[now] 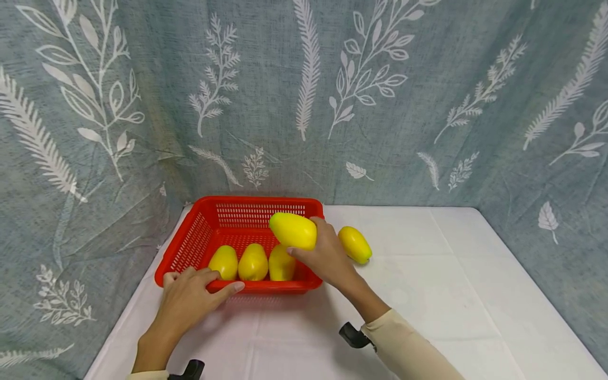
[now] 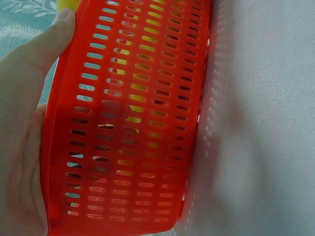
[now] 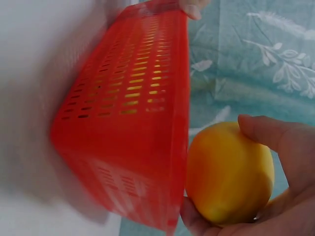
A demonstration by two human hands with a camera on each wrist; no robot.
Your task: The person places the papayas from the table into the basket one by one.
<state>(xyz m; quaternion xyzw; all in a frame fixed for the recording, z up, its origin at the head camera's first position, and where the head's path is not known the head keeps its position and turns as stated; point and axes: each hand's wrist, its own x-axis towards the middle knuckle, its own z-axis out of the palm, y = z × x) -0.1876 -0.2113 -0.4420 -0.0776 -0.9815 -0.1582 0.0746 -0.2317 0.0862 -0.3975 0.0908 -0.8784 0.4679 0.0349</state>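
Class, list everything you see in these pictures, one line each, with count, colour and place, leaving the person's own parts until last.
Basket: one, red, on the left part of the table
Fruits inside: three, yellow, along the basket's near side
Held fruit: one, yellow, raised at the basket's right end
Loose fruit: one, yellow, right of the basket
Tablecloth: one, white, under everything
Curtain: at least one, grey-blue with white leaves, behind and beside the table
Wrist devices: two, black, at the wrists
Sleeves: two, cream, on the forearms
Left hand: one, bare, gripping the near rim
Right hand: one, bare, around the held fruit
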